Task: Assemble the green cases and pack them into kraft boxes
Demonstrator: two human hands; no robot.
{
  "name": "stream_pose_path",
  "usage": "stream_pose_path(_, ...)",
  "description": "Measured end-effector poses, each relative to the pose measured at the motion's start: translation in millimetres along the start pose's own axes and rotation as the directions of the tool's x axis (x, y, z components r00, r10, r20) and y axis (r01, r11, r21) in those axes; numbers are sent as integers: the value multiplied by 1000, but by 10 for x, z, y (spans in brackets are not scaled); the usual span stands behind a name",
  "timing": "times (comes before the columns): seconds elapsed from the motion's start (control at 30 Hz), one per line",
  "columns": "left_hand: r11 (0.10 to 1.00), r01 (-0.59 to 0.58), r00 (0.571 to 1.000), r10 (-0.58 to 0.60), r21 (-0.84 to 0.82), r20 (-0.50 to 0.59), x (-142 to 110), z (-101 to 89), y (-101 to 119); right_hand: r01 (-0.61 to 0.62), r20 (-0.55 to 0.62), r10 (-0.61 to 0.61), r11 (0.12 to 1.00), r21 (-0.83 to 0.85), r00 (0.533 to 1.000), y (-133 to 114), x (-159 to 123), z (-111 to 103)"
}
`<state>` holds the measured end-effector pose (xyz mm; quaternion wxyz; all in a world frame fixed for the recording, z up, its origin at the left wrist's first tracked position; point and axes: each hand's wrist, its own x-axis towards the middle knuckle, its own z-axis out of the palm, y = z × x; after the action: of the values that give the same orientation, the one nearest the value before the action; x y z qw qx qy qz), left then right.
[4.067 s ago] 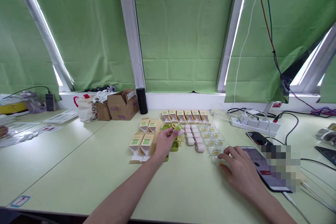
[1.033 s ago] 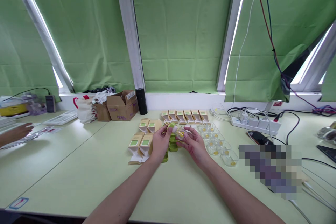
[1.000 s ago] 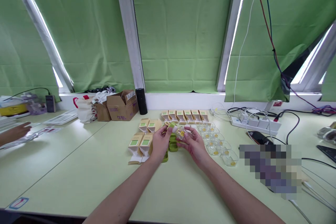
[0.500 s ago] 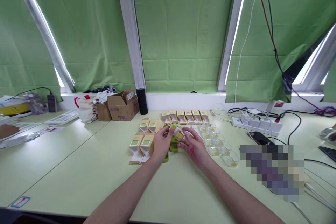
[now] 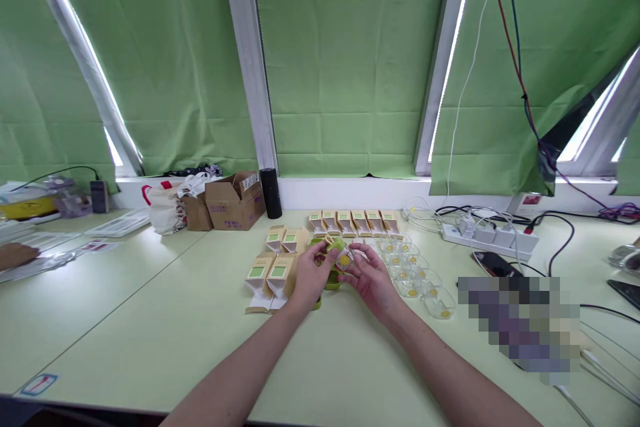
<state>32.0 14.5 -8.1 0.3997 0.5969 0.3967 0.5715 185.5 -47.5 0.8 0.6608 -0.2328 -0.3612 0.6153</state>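
My left hand [image 5: 311, 272] and my right hand [image 5: 369, 276] meet above the middle of the pale green table [image 5: 150, 320]. Together they pinch a small green piece with a clear lid [image 5: 341, 256] that has a yellow dot. The left fingers close on the green part, the right fingers on the clear lid. Under the hands lie more green pieces [image 5: 331, 279]. Tan cartons with green labels [image 5: 270, 275] stand to the left. A row of clear lids with yellow dots [image 5: 416, 277] runs to the right.
A further row of tan cartons [image 5: 353, 221] stands behind the hands. Brown cardboard boxes [image 5: 227, 200], a white bag and a black cylinder [image 5: 270, 193] sit by the window ledge. A power strip with cables [image 5: 483, 233] lies at the right. Another person's hand [image 5: 15, 255] rests at the far left.
My right hand left the phone at the right, took a clear lid from the row and brought it to the green piece in my left hand. Both hands now press them together.
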Motion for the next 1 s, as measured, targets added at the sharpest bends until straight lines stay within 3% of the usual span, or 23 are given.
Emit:
stream_pose_path(0.23, 999, -41, 998, 41, -13, 47, -35, 10, 16, 69, 13, -68, 985, -158, 998, 32, 16, -52)
stream_pose_path(0.5, 994, -101, 991, 98, 28, 95, -38, -16, -26, 190, 62, -181, 898, -397, 982, 59, 100, -130)
stream_pose_path(1.0, 993, -112, 989, 107, 42, 102, -62, 8, 82, 210, 74, -197, 886, -414, 978, 73, 94, -131)
